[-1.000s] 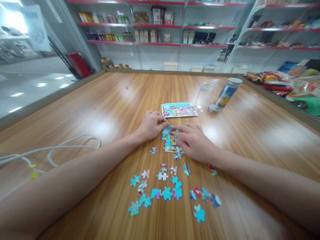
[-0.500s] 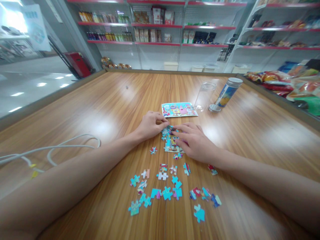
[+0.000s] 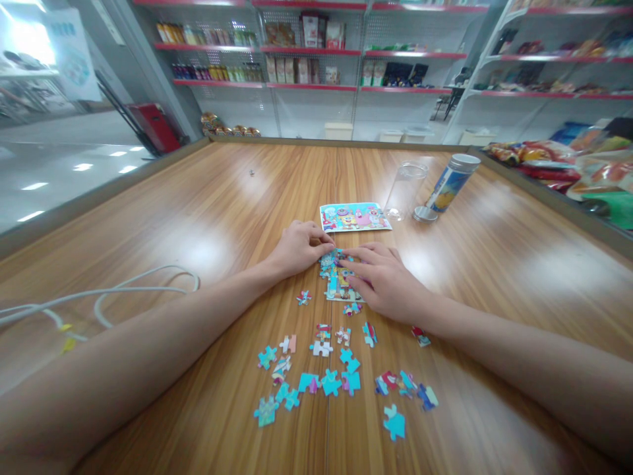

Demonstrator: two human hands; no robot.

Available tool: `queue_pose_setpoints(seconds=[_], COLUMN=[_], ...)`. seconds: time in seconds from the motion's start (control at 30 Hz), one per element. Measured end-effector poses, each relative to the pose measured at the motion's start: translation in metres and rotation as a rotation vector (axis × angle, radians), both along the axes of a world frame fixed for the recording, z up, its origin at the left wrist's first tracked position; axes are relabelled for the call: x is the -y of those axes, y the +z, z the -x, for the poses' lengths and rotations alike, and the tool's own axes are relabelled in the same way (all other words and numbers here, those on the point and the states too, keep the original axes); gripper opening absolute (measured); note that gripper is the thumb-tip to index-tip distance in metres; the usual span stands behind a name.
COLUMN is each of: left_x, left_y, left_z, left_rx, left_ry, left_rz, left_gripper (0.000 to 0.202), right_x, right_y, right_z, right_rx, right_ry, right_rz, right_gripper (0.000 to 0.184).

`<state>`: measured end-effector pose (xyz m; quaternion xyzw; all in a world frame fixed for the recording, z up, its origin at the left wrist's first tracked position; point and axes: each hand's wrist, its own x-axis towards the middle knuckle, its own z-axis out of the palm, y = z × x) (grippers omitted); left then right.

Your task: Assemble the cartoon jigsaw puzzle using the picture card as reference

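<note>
A partly joined jigsaw puzzle (image 3: 338, 288) with cartoon figures lies flat on the wooden table. At its upper left corner my left hand (image 3: 302, 249) is closed, thumb and forefinger pinching a small light-blue puzzle piece (image 3: 338, 251), mostly hidden by the fingers. My right hand (image 3: 380, 277) rests over the puzzle's right side, fingers stretched out and touching it, covering part of the picture. Just beyond both hands lies a printed reference picture (image 3: 355, 218). Nearer to me, loose pieces are scattered, among them a red-and-blue piece (image 3: 303, 297) and a blue piece (image 3: 331, 382).
At the right back stand a clear cylinder (image 3: 406, 188) and a blue printed can (image 3: 452, 183), with a round metal lid (image 3: 424, 214) beside them. A white cable (image 3: 148, 288) loops at the left. Shelves of goods (image 3: 311, 49) stand beyond the table's raised edge.
Both hands stay almost in place, with only slight finger movement at the puzzle's upper edge. The loose pieces have not moved.
</note>
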<state>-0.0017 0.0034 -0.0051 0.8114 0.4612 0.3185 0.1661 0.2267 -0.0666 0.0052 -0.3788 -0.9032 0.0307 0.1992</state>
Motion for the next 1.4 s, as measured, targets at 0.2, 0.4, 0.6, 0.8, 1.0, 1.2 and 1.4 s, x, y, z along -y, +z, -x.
queue_pose_setpoints(seconds=[0.2,0.4,0.6,0.8,1.0,1.2,1.4], left_x=[-0.0018,-0.0026,-0.0009,0.0021,0.0032,0.0027,-0.0016], left_y=[-0.0031,-0.0047,-0.0028,0.0004,0.0009,0.0026,0.0037], left_z=[0.0003,0.0008,0.0015,0.0005,-0.0006,0.0009,0.0077], left_rx=[0.09,0.153,0.1,0.101,0.078,0.105,-0.036], left_ry=[0.025,0.019,0.013,0.045,0.038,0.055,0.154], left_rz=[0.102,0.072,0.055,0.097,0.1,0.115,0.115], left_gripper=[0.022,0.025,0.029,0.031,0.026,0.018,0.021], right_x=[0.0008,0.0004,0.0015,0.0014,0.0015,0.0014,0.002], right_y=[-0.001,-0.0017,-0.0006,0.0,-0.0006,-0.0003,0.0009], right_z=[0.0,0.0004,0.001,0.0006,0.0007,0.0008,0.0006], right_rx=[0.0,-0.005,0.005,0.011,0.012,0.012,0.016], right_ry=[-0.007,-0.012,-0.016,-0.014,-0.02,-0.019,-0.024], right_rz=[-0.006,-0.012,-0.015,-0.017,-0.015,-0.013,-0.009], right_gripper=[0.033,0.033,0.032,0.032,0.032,0.033,0.033])
